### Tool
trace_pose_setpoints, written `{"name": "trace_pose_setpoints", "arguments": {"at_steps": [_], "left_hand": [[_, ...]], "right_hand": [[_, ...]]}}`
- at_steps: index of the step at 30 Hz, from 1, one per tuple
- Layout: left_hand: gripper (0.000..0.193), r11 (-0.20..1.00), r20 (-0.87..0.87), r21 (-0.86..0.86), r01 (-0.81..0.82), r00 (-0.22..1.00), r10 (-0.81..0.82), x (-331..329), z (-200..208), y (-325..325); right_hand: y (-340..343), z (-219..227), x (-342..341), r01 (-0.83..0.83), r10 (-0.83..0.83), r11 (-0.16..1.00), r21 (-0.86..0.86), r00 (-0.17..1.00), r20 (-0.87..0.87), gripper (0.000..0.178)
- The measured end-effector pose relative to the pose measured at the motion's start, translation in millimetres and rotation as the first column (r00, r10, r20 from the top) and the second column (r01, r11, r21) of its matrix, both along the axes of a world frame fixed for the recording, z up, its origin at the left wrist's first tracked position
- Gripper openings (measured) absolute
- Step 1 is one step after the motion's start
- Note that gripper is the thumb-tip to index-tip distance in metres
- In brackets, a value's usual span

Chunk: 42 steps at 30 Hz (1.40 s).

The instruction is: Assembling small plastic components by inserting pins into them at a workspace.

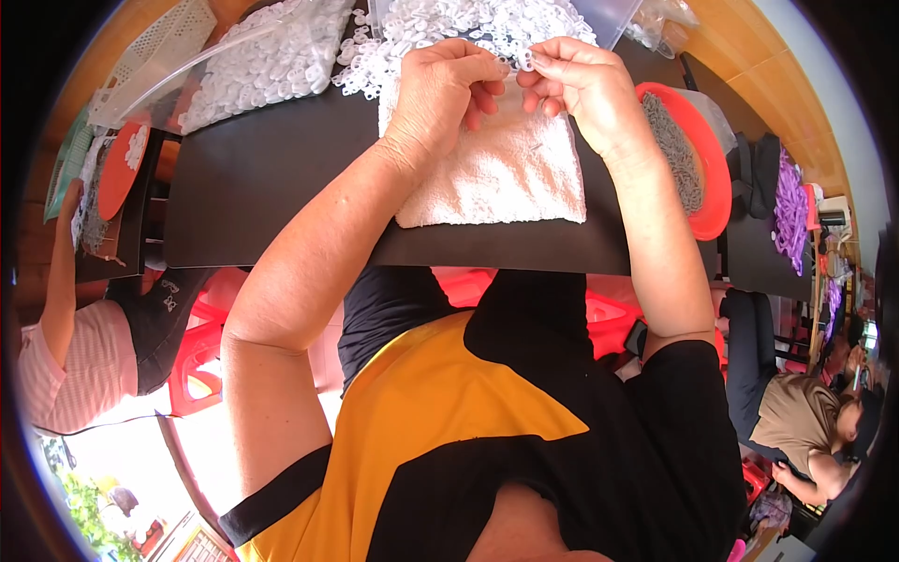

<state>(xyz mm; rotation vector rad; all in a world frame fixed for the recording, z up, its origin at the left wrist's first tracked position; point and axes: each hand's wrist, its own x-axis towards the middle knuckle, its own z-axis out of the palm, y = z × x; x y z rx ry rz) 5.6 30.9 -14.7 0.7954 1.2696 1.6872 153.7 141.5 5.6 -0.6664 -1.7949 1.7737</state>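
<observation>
Both hands are raised over a folded cream towel (496,183) on the dark table. My right hand (599,98) pinches a small white plastic piece with holes (525,62) between thumb and fingertips. Close beside it, the thumb and forefinger of my left hand (433,89) are pressed together; whatever they hold is too small to make out. Just beyond my hands lies a heap of similar white plastic pieces (431,26), spilling from a clear container. A tiny grey bit (537,146) rests on the towel.
A clear bag of white pieces (272,75) lies far left. At right stands a red basin (716,178) with small grey parts (667,140); purple pieces (791,211) lie farther right. Other people sit on both sides, one in a pink-striped top (89,361), one in brown (796,421).
</observation>
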Motion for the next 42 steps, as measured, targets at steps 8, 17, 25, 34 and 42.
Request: {"name": "trace_pose_setpoints", "arguments": {"at_steps": [8, 17, 25, 34, 42], "left_hand": [[0.012, 0.998, 0.042, 0.013, -0.065, 0.997, 0.064, -6.9, -2.8, 1.1], [0.011, 0.997, 0.052, -0.028, -0.074, 0.996, 0.075, -9.3, -4.7, 2.4], [0.01, 0.997, 0.063, -0.035, -0.067, 0.996, 0.069, -8.4, -3.4, 2.3], [0.011, 0.999, 0.051, -0.026, -0.046, 0.998, 0.048, -8.8, -5.0, 2.7], [0.012, 0.998, 0.015, -0.041, -0.045, 0.999, 0.045, -7.9, -3.5, 1.1]], "right_hand": [[8.0, -11.5, -1.1, 0.012, -0.062, 0.946, 0.324, 0.988, 0.143, 0.014], [-2.9, -3.1, 3.1, -0.185, -0.365, 0.169, 0.968, 0.901, 0.236, 0.016], [0.7, -5.5, -0.6, -0.395, -0.3, 0.12, 0.911, 0.86, 0.413, 0.019], [10.1, -8.6, 6.8, -0.326, -0.225, 0.284, 0.902, 0.892, 0.393, 0.018], [14.0, -12.4, 8.3, -0.317, -0.228, 0.29, 0.903, 0.893, 0.387, 0.016]]}}
